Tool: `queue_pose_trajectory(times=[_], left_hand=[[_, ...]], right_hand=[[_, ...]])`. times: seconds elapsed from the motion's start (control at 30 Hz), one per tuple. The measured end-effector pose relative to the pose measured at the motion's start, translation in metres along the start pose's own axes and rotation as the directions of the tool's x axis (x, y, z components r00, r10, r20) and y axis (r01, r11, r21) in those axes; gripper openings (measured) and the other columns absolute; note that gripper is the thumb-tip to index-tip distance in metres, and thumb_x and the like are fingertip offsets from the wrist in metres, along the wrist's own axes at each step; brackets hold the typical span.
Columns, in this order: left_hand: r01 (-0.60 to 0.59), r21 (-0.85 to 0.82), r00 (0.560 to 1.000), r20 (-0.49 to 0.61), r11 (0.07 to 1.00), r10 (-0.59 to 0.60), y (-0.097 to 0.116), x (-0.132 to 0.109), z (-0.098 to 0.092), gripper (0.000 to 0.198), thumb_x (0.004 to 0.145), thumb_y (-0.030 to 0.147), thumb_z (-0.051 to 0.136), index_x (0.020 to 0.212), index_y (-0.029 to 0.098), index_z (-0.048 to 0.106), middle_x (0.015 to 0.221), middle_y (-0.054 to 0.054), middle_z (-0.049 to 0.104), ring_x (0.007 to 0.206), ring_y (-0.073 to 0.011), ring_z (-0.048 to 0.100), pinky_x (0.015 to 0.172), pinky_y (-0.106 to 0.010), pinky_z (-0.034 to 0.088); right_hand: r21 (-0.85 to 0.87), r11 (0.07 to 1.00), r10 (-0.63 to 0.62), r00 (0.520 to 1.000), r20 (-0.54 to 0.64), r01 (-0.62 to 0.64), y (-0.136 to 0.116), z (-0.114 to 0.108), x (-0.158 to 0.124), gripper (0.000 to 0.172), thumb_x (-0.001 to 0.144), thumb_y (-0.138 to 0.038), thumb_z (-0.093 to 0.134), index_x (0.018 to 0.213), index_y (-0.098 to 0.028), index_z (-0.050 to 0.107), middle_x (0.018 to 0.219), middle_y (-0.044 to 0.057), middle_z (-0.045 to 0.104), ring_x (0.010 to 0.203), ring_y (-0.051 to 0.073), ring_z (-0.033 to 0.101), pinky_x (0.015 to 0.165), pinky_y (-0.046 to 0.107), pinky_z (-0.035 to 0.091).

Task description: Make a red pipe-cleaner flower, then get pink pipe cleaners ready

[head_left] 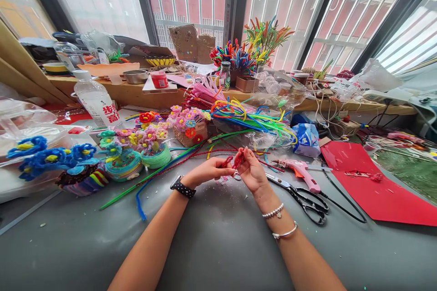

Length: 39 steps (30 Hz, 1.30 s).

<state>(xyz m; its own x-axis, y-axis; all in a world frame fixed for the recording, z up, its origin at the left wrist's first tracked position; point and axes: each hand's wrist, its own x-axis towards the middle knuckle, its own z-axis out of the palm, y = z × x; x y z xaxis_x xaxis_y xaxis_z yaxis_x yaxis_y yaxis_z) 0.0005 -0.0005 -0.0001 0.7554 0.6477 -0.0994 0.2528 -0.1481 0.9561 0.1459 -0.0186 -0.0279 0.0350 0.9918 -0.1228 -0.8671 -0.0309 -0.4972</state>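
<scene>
My left hand (206, 173) and my right hand (251, 171) meet over the grey table (218, 236), both pinching a small red glittery pipe cleaner piece (233, 160) between their fingertips. The left wrist wears a black dotted watch, the right wrist a bead bracelet and a bangle. Long red, green and blue pipe cleaners (177, 163) lie just behind the hands. Black-handled scissors (303, 197) and a pink glue gun (302, 170) rest right of my right hand.
Pipe-cleaner flower baskets (136, 150) and blue flowers (51, 159) stand at the left, beside a water bottle (95, 99). A heap of coloured pipe cleaners (246, 115) sits behind. A red sheet (368, 181) lies at the right. The windowsill shelf is cluttered.
</scene>
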Motion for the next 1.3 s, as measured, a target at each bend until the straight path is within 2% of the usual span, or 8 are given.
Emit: queue_pose_trajectory(times=[0.23, 0.53, 0.63, 0.8, 0.93, 1.03, 1.13, 1.3], left_hand=[[0.011, 0.026, 1.0, -0.026, 1.0, -0.011, 0.004, -0.001, 0.0, 0.03, 0.068, 0.042, 0.053, 0.063, 0.014, 0.047, 0.056, 0.005, 0.04, 0.05, -0.0056, 0.03, 0.047, -0.019, 0.023], [0.031, 0.01, 0.999, -0.023, 0.999, -0.031, 0.005, -0.003, 0.0, 0.031, 0.068, 0.044, 0.053, 0.063, 0.014, 0.045, 0.056, 0.005, 0.039, 0.051, -0.0058, 0.03, 0.047, -0.02, 0.024], [0.033, -0.012, 0.993, -0.109, 0.999, -0.034, 0.004, -0.003, 0.0, 0.033, 0.07, 0.047, 0.05, 0.069, 0.014, 0.048, 0.057, 0.005, 0.035, 0.05, -0.0061, 0.029, 0.046, -0.02, 0.024], [-0.02, -0.179, 0.961, -0.274, 0.984, -0.031, -0.001, -0.002, -0.001, 0.038, 0.078, 0.051, 0.031, 0.078, 0.017, 0.046, 0.055, 0.007, 0.024, 0.047, -0.0065, 0.025, 0.046, -0.019, 0.028], [-0.038, -0.126, 0.93, -0.366, 0.991, -0.011, -0.007, 0.001, -0.004, 0.033, 0.076, 0.046, 0.04, 0.072, 0.015, 0.051, 0.059, 0.004, 0.039, 0.053, -0.0073, 0.037, 0.053, -0.02, 0.033], [-0.014, -0.021, 0.889, -0.457, 1.0, 0.003, -0.009, 0.002, -0.007, 0.032, 0.073, 0.042, 0.046, 0.078, 0.014, 0.06, 0.074, -0.001, 0.053, 0.064, -0.0096, 0.044, 0.062, -0.022, 0.037], [0.0, 0.022, 0.856, -0.517, 1.0, 0.012, -0.01, 0.002, -0.008, 0.033, 0.07, 0.041, 0.051, 0.083, 0.014, 0.064, 0.082, -0.003, 0.058, 0.068, -0.0108, 0.046, 0.064, -0.023, 0.037], [-0.029, -0.102, 0.86, -0.51, 0.994, -0.027, -0.01, 0.003, -0.007, 0.034, 0.063, 0.039, 0.06, 0.081, 0.011, 0.062, 0.07, -0.003, 0.061, 0.061, -0.0098, 0.048, 0.061, -0.023, 0.039]], right_hand=[[-0.025, 0.999, -0.034, 0.999, 0.001, 0.035, 0.001, 0.0, 0.0, 0.015, 0.053, -0.019, 0.073, 0.06, -0.02, 0.059, 0.062, -0.006, 0.064, 0.055, 0.004, 0.057, 0.055, 0.014, 0.048], [-0.161, 0.983, -0.09, 0.996, 0.023, 0.092, -0.001, 0.001, 0.0, 0.017, 0.053, -0.023, 0.073, 0.058, -0.019, 0.058, 0.064, -0.005, 0.065, 0.056, 0.004, 0.057, 0.054, 0.013, 0.048], [-0.245, 0.963, -0.111, 0.994, 0.015, 0.111, -0.008, 0.002, 0.0, 0.017, 0.054, -0.023, 0.073, 0.059, -0.017, 0.057, 0.068, -0.003, 0.067, 0.059, 0.006, 0.059, 0.057, 0.015, 0.049], [-0.28, 0.948, -0.161, 0.987, -0.022, 0.148, -0.019, -0.001, 0.001, 0.021, 0.052, -0.024, 0.074, 0.064, -0.017, 0.059, 0.073, -0.001, 0.068, 0.066, 0.008, 0.06, 0.062, 0.017, 0.049], [-0.321, 0.936, -0.168, 0.985, -0.037, 0.147, -0.02, -0.002, 0.001, 0.017, 0.054, -0.024, 0.072, 0.065, -0.018, 0.06, 0.067, -0.004, 0.066, 0.053, 0.003, 0.053, 0.05, 0.013, 0.043], [-0.362, 0.922, -0.154, 0.988, -0.021, 0.136, -0.019, 0.001, 0.0, 0.018, 0.054, -0.024, 0.071, 0.065, -0.018, 0.06, 0.063, -0.005, 0.065, 0.046, 0.002, 0.048, 0.041, 0.013, 0.037], [-0.415, 0.901, -0.144, 0.989, -0.018, 0.123, -0.018, 0.003, -0.002, 0.02, 0.053, -0.022, 0.071, 0.068, -0.018, 0.059, 0.067, -0.003, 0.066, 0.053, 0.005, 0.054, 0.045, 0.014, 0.039], [-0.52, 0.846, -0.104, 0.993, 0.063, 0.122, -0.012, 0.003, -0.004, 0.025, 0.056, -0.021, 0.069, 0.077, -0.018, 0.056, 0.072, -0.001, 0.067, 0.063, 0.008, 0.059, 0.054, 0.016, 0.043]])
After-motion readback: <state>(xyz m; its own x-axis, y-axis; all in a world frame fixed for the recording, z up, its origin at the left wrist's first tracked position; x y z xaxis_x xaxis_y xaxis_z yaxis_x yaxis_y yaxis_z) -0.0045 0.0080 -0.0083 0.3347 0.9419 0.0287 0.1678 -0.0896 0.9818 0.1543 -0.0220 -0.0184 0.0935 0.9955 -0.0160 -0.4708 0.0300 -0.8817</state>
